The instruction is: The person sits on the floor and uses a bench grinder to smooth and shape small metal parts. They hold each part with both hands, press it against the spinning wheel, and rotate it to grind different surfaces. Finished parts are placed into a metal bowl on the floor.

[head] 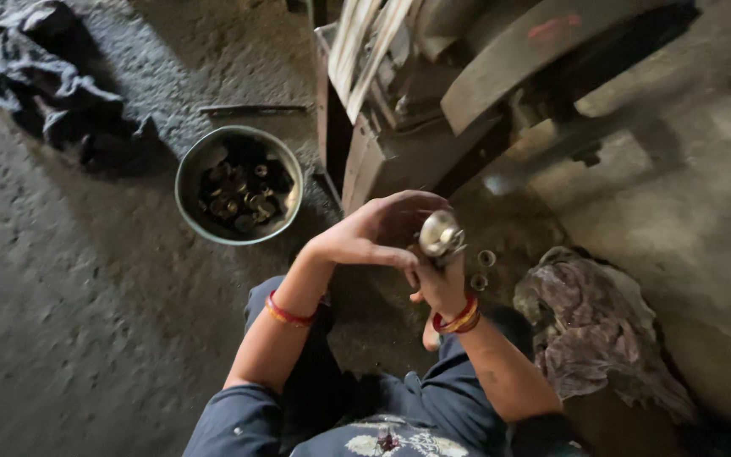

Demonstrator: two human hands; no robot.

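Gritty grey floor fills the frame; a bowl of dark metal parts sits upper left of centre, a machine at top, a cloth lower right. At centre, the right hand grips a shiny part upright; the left hand curls over it, fingers touching

Packages: none in view.
Labels: none readable; only a faint red smear on the grey curved metal machine part, top right.
Signs: none.
Screens: none.
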